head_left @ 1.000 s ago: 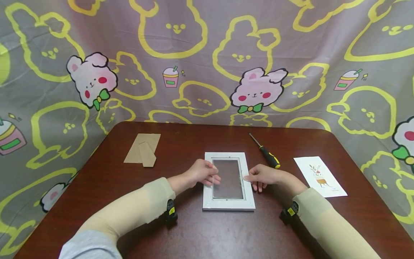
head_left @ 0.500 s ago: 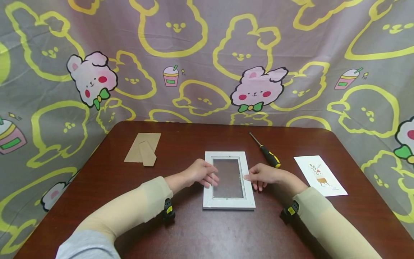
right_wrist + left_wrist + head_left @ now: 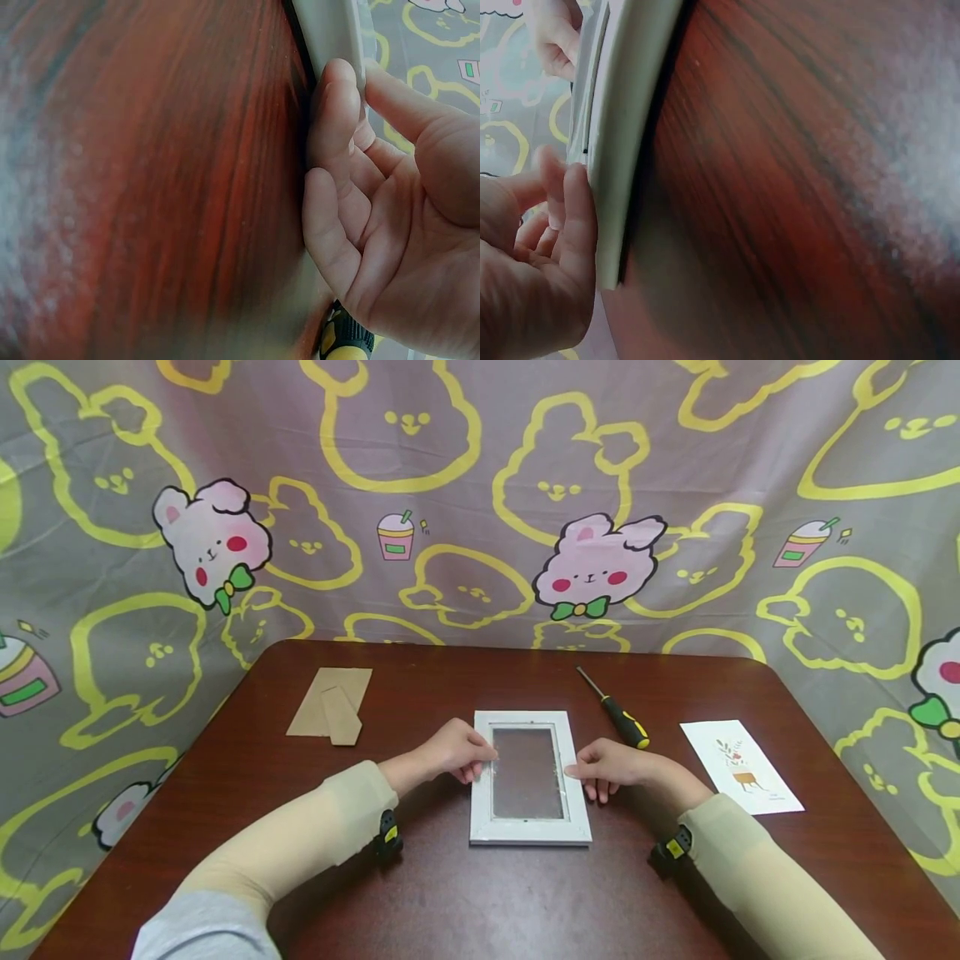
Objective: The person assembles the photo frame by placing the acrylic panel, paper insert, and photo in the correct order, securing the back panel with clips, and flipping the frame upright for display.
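Note:
A white picture frame (image 3: 531, 832) lies on the table, with a clear pane (image 3: 527, 772) over its opening. At the left inner edge, my left hand (image 3: 459, 752) pinches the pane's edge between thumb and fingertips. The left wrist view has the left hand (image 3: 540, 247) close above the frame's side (image 3: 630, 112), the thumb and a finger bent toward each other. My right hand (image 3: 609, 768) grips the frame's right side, thumb on the top face. In the right wrist view the right hand (image 3: 390, 202) has its fingers curled along the outer edge.
Behind the right hand lies a black and yellow screwdriver (image 3: 626, 724). A white card with a plant drawing (image 3: 738, 768) rests at the right. Brown backing board (image 3: 315, 706) with its stand leg (image 3: 341, 718) lies at the back left. A patterned curtain (image 3: 465, 527) hangs behind the table (image 3: 420, 685).
My left hand's fingers have drawn back left from over the opening to its left inner edge and come closer together. The right hand and the frame stay where they were.

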`<state>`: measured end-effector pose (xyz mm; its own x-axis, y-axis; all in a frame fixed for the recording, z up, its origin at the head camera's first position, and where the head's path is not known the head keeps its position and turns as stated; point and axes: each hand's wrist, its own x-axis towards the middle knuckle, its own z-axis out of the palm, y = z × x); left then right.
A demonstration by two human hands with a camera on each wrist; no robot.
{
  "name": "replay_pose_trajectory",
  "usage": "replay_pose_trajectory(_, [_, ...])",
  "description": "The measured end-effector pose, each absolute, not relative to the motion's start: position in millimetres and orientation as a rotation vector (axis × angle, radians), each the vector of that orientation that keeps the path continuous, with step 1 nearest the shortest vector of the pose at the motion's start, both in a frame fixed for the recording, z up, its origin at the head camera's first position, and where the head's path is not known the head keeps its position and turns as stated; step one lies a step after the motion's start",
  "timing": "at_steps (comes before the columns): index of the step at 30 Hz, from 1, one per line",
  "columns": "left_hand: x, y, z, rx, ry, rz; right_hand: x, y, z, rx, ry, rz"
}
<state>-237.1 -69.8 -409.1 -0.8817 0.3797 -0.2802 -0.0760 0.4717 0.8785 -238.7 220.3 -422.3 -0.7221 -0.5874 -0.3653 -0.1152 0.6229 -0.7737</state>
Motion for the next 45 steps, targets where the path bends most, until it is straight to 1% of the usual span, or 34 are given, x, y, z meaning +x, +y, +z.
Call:
replay_pose_trajectory(13, [-240, -70, -412, 0.282, 2.418, 1.363, -238, 220, -421, -0.543, 2.243, -1.017])
replay_pose_trajectory(21, [-247, -66, -407, 0.326, 2.497, 1.124, -237, 219, -420, -0.535, 2.245, -1.027])
replay_pose_trajectory(29, [-249, -62, -402, 0.484, 2.615, 0.79, -238, 220, -423, -0.536, 2.248, -1.009])
replay_pose_trajectory(39, [-249, -65, -399, 0.581, 2.663, 0.728, -240, 221, -425, -0.515, 2.261, -1.001])
replay_pose_trajectory(42, [-250, -68, -399, 0.686, 2.743, 0.717, -240, 221, -425, -0.514, 2.26, -1.001])
replay_pose_trajectory(45, [-250, -69, -399, 0.87, 2.823, 0.677, -240, 221, -425, -0.511, 2.257, -1.001])
